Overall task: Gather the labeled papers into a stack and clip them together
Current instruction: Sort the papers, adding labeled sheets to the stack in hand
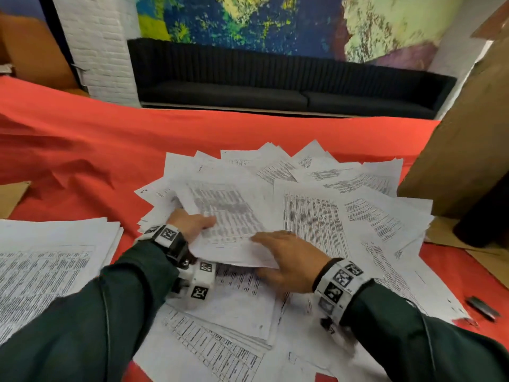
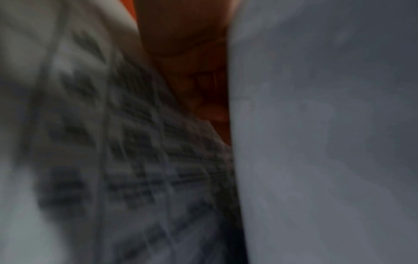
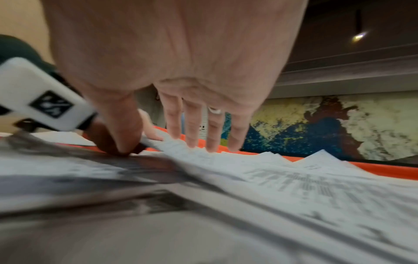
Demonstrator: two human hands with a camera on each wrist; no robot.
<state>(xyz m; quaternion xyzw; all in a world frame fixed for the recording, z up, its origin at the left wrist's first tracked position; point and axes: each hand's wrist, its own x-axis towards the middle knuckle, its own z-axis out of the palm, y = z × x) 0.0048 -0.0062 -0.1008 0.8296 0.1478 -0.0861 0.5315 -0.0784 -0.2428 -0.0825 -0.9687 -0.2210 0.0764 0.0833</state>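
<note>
Several printed papers point(image 1: 316, 216) lie fanned in a loose pile on the red tablecloth point(image 1: 110, 139). My left hand point(image 1: 192, 226) holds the left edge of a raised bundle of sheets point(image 1: 228, 210), thumb on top and fingers underneath. In the blurred left wrist view, its fingers point(image 2: 203, 92) sit between printed paper point(image 2: 113, 151) and a blank sheet underside point(image 2: 316, 142). My right hand point(image 1: 283, 255) lies flat on the bundle's near edge. Its fingers point(image 3: 194, 125) are straight and spread over the papers point(image 3: 294, 187). A small black object point(image 1: 482, 307), maybe a clip, lies at the far right.
A separate neat stack of papers point(image 1: 55, 257) sits at the near left. Brown cardboard point(image 1: 468, 133) stands along the right side, and a flat piece point(image 1: 11, 194) lies at the left edge. A black sofa point(image 1: 275, 86) runs beyond the table.
</note>
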